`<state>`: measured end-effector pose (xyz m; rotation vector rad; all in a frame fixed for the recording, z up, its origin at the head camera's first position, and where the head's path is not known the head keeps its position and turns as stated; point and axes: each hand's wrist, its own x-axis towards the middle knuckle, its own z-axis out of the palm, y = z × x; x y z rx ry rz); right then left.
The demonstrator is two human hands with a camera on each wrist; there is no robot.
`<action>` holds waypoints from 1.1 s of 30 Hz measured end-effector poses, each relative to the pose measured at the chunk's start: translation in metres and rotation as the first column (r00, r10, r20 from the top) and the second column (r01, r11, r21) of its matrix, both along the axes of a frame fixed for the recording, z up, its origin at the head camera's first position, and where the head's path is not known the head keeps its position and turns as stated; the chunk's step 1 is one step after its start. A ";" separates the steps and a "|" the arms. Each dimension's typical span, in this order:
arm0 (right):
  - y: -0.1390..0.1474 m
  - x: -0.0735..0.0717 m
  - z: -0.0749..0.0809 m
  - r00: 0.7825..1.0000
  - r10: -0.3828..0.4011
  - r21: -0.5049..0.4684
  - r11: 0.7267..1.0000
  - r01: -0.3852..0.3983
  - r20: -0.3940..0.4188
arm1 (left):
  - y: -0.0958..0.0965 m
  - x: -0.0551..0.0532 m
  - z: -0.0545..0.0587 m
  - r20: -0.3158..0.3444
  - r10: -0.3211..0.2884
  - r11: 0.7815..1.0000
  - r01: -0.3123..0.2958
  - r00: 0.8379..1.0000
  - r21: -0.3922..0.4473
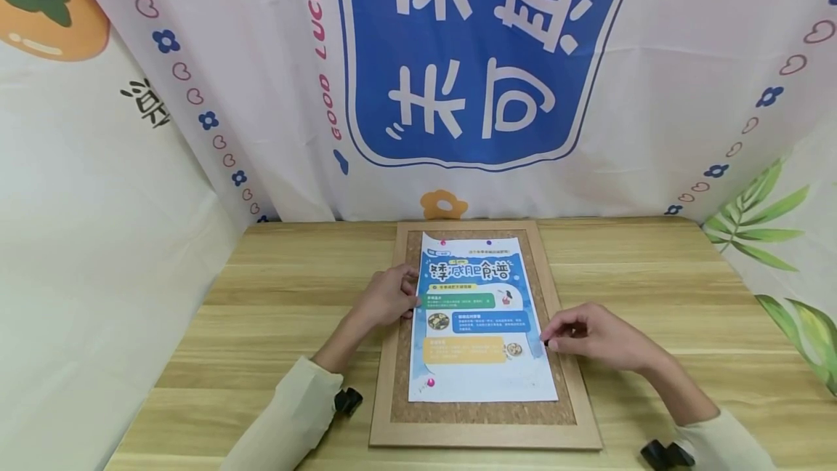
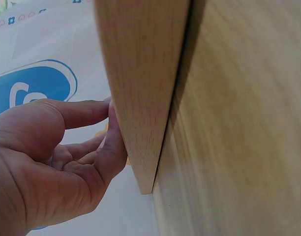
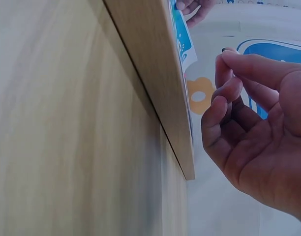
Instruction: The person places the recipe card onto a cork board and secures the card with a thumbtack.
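Note:
A printed poster [image 1: 484,384] with blue, green and yellow panels lies on a wood-framed cork board [image 1: 484,413]. Pushpins sit along its top, a pink one [image 1: 443,243] and a purple one [image 1: 488,243], and another pink pushpin [image 1: 430,382] is at the lower left. My left hand [image 1: 392,294] pinches the poster's left edge between thumb and index finger; the board's frame hides the fingertips in the left wrist view. At the poster's right edge, my right hand [image 1: 588,333] holds a small black pushpin [image 1: 546,342] between thumb and index finger, its tip showing dark in the right wrist view.
The board lies on a wood-grain table [image 1: 294,289], near the middle of the far edge. Behind hangs a white printed cloth [image 1: 281,93] with a large blue sign. More printed cloth covers the left and right sides. Black straps circle both sleeves at the wrists.

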<state>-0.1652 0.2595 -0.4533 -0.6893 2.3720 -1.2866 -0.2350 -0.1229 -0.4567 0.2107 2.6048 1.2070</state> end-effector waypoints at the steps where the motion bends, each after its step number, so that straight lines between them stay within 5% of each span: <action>1: -0.001 0.000 0.000 1.000 0.003 0.000 1.000 -0.003 -0.001 | 0.000 0.000 0.000 0.000 0.000 1.000 0.000 1.000 -0.001; 14: -0.019 0.001 -0.007 0.993 0.100 -0.044 0.994 -0.097 0.062 | 0.001 0.000 0.002 0.002 -0.003 1.000 0.003 1.000 0.006; 33: -0.027 0.006 -0.011 0.979 0.201 -0.073 0.977 -0.202 -0.018 | 0.001 0.001 0.003 0.013 0.008 1.000 -0.008 1.000 0.003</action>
